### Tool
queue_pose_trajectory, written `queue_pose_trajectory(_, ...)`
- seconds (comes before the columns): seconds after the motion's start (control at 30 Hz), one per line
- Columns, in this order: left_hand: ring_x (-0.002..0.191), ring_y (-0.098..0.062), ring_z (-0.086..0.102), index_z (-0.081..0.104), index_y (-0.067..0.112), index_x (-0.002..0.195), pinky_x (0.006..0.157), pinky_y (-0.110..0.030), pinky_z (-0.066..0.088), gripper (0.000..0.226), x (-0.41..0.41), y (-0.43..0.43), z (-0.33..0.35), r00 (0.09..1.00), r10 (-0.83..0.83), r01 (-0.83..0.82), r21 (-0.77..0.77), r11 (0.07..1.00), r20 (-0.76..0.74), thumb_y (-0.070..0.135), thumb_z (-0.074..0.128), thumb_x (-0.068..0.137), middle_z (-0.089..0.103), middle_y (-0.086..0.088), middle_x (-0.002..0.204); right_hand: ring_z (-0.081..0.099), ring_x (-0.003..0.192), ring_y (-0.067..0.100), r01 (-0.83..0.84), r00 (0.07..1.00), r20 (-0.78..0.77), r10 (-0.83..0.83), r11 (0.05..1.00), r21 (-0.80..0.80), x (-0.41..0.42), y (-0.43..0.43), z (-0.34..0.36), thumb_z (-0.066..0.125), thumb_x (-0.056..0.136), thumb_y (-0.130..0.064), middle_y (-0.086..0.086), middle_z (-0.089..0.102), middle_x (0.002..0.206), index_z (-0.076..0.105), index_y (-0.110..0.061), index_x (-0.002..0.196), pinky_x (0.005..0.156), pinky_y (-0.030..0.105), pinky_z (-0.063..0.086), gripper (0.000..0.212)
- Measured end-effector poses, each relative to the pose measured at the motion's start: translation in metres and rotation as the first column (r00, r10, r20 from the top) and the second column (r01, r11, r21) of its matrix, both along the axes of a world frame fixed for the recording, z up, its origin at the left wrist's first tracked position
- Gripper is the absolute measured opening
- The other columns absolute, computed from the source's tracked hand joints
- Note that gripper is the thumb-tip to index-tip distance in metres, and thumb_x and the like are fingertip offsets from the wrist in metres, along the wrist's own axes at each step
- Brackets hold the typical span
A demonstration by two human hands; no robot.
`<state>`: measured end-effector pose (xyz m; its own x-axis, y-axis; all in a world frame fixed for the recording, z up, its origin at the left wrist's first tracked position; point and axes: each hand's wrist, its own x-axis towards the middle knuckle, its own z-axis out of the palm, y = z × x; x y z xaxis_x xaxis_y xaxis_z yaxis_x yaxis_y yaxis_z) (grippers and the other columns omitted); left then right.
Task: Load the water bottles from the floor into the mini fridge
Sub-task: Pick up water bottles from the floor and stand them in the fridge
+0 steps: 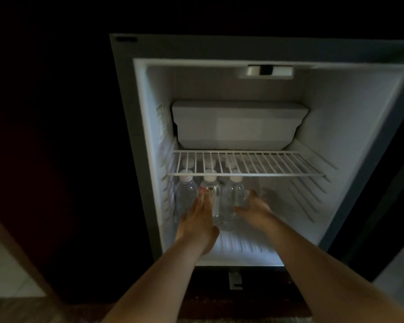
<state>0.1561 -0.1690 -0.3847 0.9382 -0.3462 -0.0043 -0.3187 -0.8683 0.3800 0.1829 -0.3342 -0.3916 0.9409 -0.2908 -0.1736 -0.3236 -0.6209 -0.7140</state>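
Reaching into the open mini fridge [341,136], a person's left hand [197,221] lies flat, fingers straight, against the front water bottles [184,193] & grips nothing. The right hand [252,209] curls round the right-front bottle [231,201], thumb near, fingers on its right side. Bottles stand upright in rows at left of the fridge floor under the wire shelf [266,162], w/ a white block [238,124] above it at the far wall.
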Motion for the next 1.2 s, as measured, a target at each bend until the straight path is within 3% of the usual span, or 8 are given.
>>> queue_pose_trajectory(0.17, 0.132, -0.023, 0.043, 0.041, 0.015, 0.139, 0.11, -0.039, 0.035, 0.047, -0.004, 0.017, 0.017, 0.985, -0.094, 0.105, 0.07, 0.992, -0.142, 0.038, 0.037, 0.098, 0.044, -0.007, 0.144, 0.06, 0.086, 0.02, -0.206, 0.972, -0.142, 0.185, 0.968, -0.145, -0.011, -0.003, 0.012, 0.059, 0.091, -0.021, 0.007, 0.062, 0.093, 0.064, -0.008, 0.099, 0.074, 0.026, 0.05, 0.016)
queue_pose_trajectory(0.3, 0.118, -0.026, 0.052, 0.052, 0.012, 0.129, 0.092, -0.028, 0.037, 0.044, -0.02, 0.029, 0.044, 0.946, -0.125, 0.136, 0.016, 0.991, -0.299, 0.038, 0.034, 0.099, 0.055, -0.012, 0.131, 0.05, 0.063, 0.013, -0.344, 0.914, -0.289, 0.285, 0.921, -0.182, -0.03, 0.003, 0.025, 0.056, 0.092, -0.014, 0.001, 0.05, 0.069, 0.051, -0.017, 0.067, 0.063, 0.025, 0.045, 0.026)
queue_pose_trajectory(0.4, 0.123, -0.027, 0.049, 0.047, 0.012, 0.135, 0.1, -0.032, 0.037, 0.051, -0.03, 0.043, 0.061, 0.918, -0.086, 0.126, 0.079, 0.989, -0.388, 0.045, 0.037, 0.097, 0.051, -0.011, 0.137, 0.059, 0.069, 0.019, -0.46, 0.866, -0.356, 0.351, 0.84, -0.289, -0.047, 0.011, 0.039, 0.059, 0.091, -0.022, 0.005, 0.058, 0.075, 0.061, -0.011, 0.077, 0.066, 0.027, 0.047, 0.018)
queue_pose_trajectory(0.53, 0.12, -0.028, 0.051, 0.047, 0.006, 0.133, 0.098, -0.032, 0.04, 0.054, -0.044, 0.066, 0.083, 0.917, -0.006, 0.1, 0.216, 0.971, -0.399, 0.044, 0.044, 0.095, 0.051, -0.013, 0.135, 0.061, 0.101, 0.024, -0.602, 0.792, -0.43, 0.434, 0.673, -0.43, -0.069, 0.036, 0.065, 0.06, 0.09, -0.033, 0.012, 0.063, 0.119, 0.06, -0.004, 0.12, 0.086, 0.032, 0.047, 0.041)
queue_pose_trajectory(0.73, 0.086, -0.014, 0.054, 0.057, 0.007, 0.12, 0.085, -0.026, 0.044, 0.048, -0.064, 0.121, 0.119, 0.915, 0.135, -0.036, 0.258, 0.966, -0.38, 0.045, 0.046, 0.094, 0.063, -0.011, 0.111, 0.057, 0.112, 0.028, -0.672, 0.732, -0.358, 0.579, 0.532, -0.514, -0.097, 0.09, 0.106, 0.058, 0.091, -0.031, 0.011, 0.059, 0.124, 0.055, -0.006, 0.123, 0.085, 0.031, 0.043, 0.041)
queue_pose_trajectory(0.87, 0.092, -0.015, 0.053, 0.057, 0.009, 0.122, 0.082, -0.024, 0.041, 0.046, -0.083, 0.16, 0.149, 0.921, 0.181, -0.091, 0.263, 0.961, -0.344, 0.044, 0.041, 0.096, 0.056, -0.003, 0.103, 0.057, 0.106, 0.029, -0.726, 0.658, -0.337, 0.673, 0.45, -0.519, -0.118, 0.13, 0.129, 0.055, 0.093, -0.032, 0.009, 0.058, 0.115, 0.056, -0.005, 0.121, 0.085, 0.033, 0.044, 0.04)
queue_pose_trajectory(1.0, 0.117, -0.024, 0.055, 0.042, 0.01, 0.138, 0.089, -0.026, 0.042, 0.046, -0.11, 0.206, 0.161, 0.877, 0.245, -0.118, 0.311, 0.943, -0.413, 0.036, 0.04, 0.099, 0.049, -0.009, 0.134, 0.052, 0.117, 0.032, -0.776, 0.568, -0.335, 0.751, 0.355, -0.521, -0.143, 0.174, 0.152, 0.05, 0.097, -0.032, 0.014, 0.051, 0.134, 0.048, -0.005, 0.134, 0.095, 0.037, 0.043, 0.046)
queue_pose_trajectory(1.2, 0.111, -0.024, 0.058, 0.055, 0.006, 0.126, 0.086, -0.031, 0.044, 0.05, -0.14, 0.284, 0.161, 0.883, 0.355, -0.217, 0.404, 0.889, -0.308, 0.043, 0.04, 0.096, 0.056, -0.01, 0.129, 0.049, 0.118, 0.028, -0.809, 0.461, -0.296, 0.837, 0.259, -0.527, -0.158, 0.251, 0.157, 0.048, 0.096, -0.037, 0.01, 0.044, 0.138, 0.044, -0.015, 0.137, 0.093, 0.033, 0.042, 0.047)
